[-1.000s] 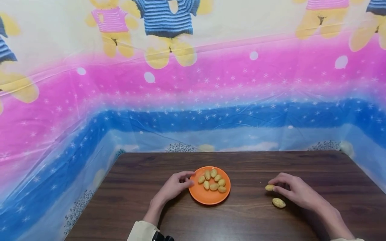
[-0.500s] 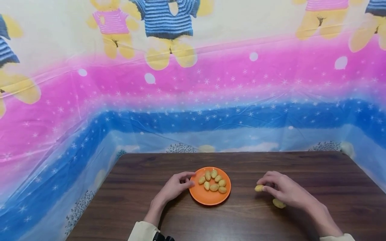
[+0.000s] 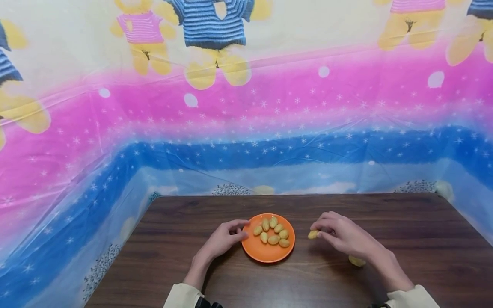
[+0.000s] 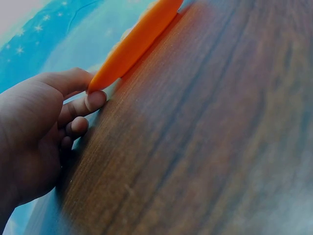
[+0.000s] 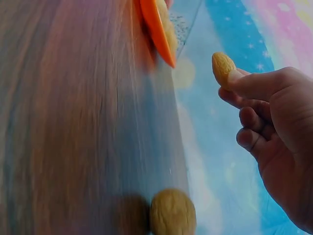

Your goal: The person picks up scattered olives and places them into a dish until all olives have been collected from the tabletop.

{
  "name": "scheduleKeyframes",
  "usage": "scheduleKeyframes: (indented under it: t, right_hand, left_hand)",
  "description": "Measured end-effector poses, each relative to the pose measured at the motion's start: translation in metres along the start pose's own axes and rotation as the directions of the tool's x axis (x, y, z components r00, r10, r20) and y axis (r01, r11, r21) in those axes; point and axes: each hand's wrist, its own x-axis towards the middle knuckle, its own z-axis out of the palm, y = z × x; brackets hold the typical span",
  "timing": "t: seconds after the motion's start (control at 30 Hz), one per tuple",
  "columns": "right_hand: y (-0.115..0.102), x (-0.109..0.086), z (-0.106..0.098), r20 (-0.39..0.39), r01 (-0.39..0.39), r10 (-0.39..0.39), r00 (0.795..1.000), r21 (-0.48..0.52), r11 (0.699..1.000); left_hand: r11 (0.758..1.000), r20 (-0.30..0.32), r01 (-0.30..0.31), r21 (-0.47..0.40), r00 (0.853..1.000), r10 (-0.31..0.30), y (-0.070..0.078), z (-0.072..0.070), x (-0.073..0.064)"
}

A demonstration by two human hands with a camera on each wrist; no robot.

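My left hand [image 3: 223, 239] pinches the left rim of a round orange plate [image 3: 267, 254]; in the left wrist view the thumb lies over the plate edge and a finger sits beneath it. Several tan, oval, nut-like pieces [image 3: 273, 239] lie on the plate. To the plate's right, my right hand [image 3: 344, 233] holds one more wrinkled, nut-like piece [image 5: 223, 68] between thumb and fingertips, raised over the table in the right wrist view. Another nut-like piece [image 3: 356, 261] rests on the table, partly hidden behind the right wrist.
Everything stands on a dark brown wood-grain table [image 3: 185, 214]. Behind it and along its sides hangs a printed cloth [image 3: 246, 154] with bears and snowflakes, close to the table's back edge.
My right hand has moved left and slightly up with its nut-like piece, toward the plate, its forearm now passing over the piece on the table. The left hand and plate stay put.
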Motion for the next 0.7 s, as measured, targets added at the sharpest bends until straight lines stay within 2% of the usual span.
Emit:
scheduleKeyframes:
  t: [0.37, 0.7]
  right_hand:
    - [-0.014, 0.025, 0.011, -0.038, 0.042, -0.044, 0.998, -0.032, 0.999]
    - [-0.027, 0.044, 0.026, -0.047, 0.075, -0.074, 0.996, 0.017, 0.997]
  left_hand:
    - [1.0, 0.0, -0.001, 0.0, 1.0, 0.001, 0.001, 0.0, 0.0]
    - [1.0, -0.004, 0.001, -0.008, 1.0, -0.001, 0.002, 0.0, 0.0]
